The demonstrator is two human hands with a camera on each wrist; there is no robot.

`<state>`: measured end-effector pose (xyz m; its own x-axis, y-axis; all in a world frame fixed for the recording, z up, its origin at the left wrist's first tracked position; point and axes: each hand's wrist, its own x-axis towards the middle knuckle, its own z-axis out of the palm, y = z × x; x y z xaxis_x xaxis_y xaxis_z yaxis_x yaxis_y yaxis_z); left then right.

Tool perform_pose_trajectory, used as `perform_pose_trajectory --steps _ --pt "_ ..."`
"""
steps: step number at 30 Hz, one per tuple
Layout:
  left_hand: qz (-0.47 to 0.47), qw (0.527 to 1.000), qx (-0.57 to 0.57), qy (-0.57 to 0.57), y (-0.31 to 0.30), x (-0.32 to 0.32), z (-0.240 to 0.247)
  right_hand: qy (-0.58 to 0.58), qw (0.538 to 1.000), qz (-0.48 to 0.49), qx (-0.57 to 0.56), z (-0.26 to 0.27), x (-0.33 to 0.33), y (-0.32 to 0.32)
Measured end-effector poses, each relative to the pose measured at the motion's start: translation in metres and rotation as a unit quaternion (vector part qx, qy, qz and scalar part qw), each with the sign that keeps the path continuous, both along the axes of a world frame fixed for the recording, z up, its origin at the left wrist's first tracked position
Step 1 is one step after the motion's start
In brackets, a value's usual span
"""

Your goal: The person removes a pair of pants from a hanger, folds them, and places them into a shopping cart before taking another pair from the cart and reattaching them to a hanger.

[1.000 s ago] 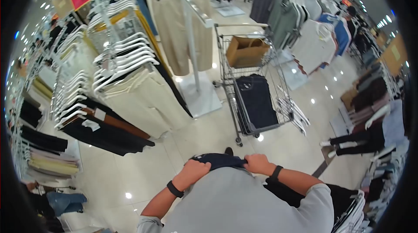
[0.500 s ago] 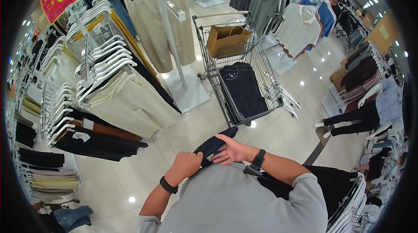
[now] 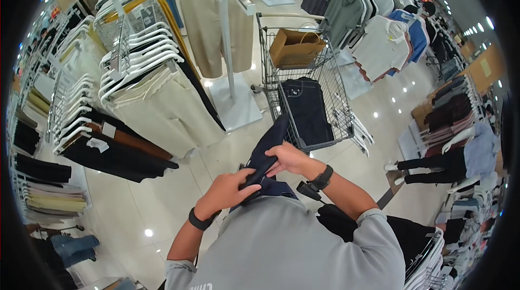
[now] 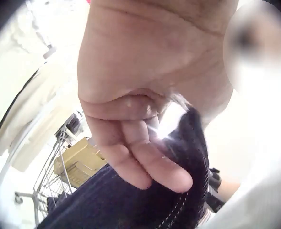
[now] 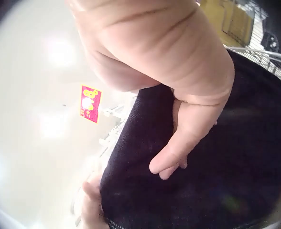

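A dark navy garment (image 3: 275, 137) with pale stitching, its kind not clear, is bunched in front of the grey shirt (image 3: 303, 236). My left hand (image 3: 226, 188) grips its near edge; in the left wrist view the fingers (image 4: 162, 174) curl over the stitched cloth (image 4: 190, 157). Farther forward, my right hand (image 3: 291, 159) pinches the cloth, and the right wrist view shows the thumb (image 5: 188, 133) lying against the dark fabric (image 5: 245, 157). The garment's far end points toward the cart (image 3: 309, 143) and overlaps its near left corner in the head view.
Inside the cart lie a folded dark navy garment (image 3: 307, 111) and a brown paper bag (image 3: 297, 49). White hangers (image 3: 360, 133) hang at its right side. Racks of trousers (image 3: 162, 111) stand to the left, and black clothes on hangers (image 3: 390, 230) are close by my right elbow.
The garment has gone from stretched low between both hands to folded and lifted forward, its end up toward the cart. My right hand let its fingers straighten along the cloth, then pinched it.
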<state>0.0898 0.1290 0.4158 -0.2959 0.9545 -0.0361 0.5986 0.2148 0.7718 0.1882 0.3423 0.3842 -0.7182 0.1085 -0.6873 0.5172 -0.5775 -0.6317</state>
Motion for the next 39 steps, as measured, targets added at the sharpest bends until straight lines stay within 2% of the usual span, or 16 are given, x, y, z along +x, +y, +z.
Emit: perform_pose_trajectory --steps 2,3,4,6,8,9,12,16,19,22,23,24,26,27,30,39 --pt "-0.004 0.994 -0.012 -0.107 -0.005 -0.014 -0.016 0.013 0.999 0.011 0.031 0.024 0.001 0.009" --pt "0.025 0.952 0.060 -0.299 -0.003 -0.018 -0.029 0.027 0.998 0.016 0.059 0.038 0.004 0.014" --pt "0.052 0.867 0.132 -0.477 -0.001 -0.024 -0.042 0.024 0.998 0.022 0.062 0.056 0.008 0.019" --pt "0.075 0.860 0.123 -0.490 0.004 -0.039 -0.067 0.081 0.986 0.046 0.140 0.099 0.021 0.028" --pt "0.262 0.822 0.169 -0.478 0.017 -0.043 -0.095 0.081 0.974 0.018 0.210 0.138 0.039 0.033" --pt "0.274 0.821 0.138 -0.482 0.020 -0.049 -0.109 0.061 0.966 0.000 0.252 0.142 0.054 0.044" --pt "0.312 0.758 0.080 -0.567 0.044 -0.058 -0.154 0.170 0.956 -0.157 0.181 0.197 0.077 0.041" --pt "0.264 0.727 0.015 -0.634 0.085 -0.060 -0.187 0.242 0.910 -0.281 0.185 0.238 0.100 0.036" --pt "0.114 0.546 -0.023 -0.829 0.128 -0.048 -0.214 0.259 0.911 -0.297 0.122 0.238 0.110 0.043" --pt "0.111 0.521 -0.097 -0.841 0.156 -0.018 -0.191 0.295 0.870 -0.371 0.137 0.224 0.116 0.052" --pt "0.103 0.494 -0.113 -0.856 0.164 -0.011 -0.190 0.238 0.901 -0.354 0.073 0.215 0.125 0.067" --pt "0.091 0.495 -0.133 -0.854 0.171 -0.005 -0.198 0.180 0.924 -0.336 0.006 0.208 0.134 0.078" --pt "0.052 0.504 -0.184 -0.842 0.179 0.004 -0.218 0.188 0.915 -0.355 0.039 0.198 0.141 0.085" --pt "0.062 0.546 -0.187 -0.815 0.181 0.008 -0.221 0.200 0.904 -0.376 0.037 0.192 0.146 0.089" --pt "0.039 0.542 -0.290 -0.788 0.197 -0.006 -0.224 0.204 0.902 -0.378 0.037 0.186 0.166 0.109" --pt "0.036 0.614 -0.272 -0.740 0.270 -0.051 -0.192 0.175 0.857 -0.481 0.056 0.130 0.231 0.159"
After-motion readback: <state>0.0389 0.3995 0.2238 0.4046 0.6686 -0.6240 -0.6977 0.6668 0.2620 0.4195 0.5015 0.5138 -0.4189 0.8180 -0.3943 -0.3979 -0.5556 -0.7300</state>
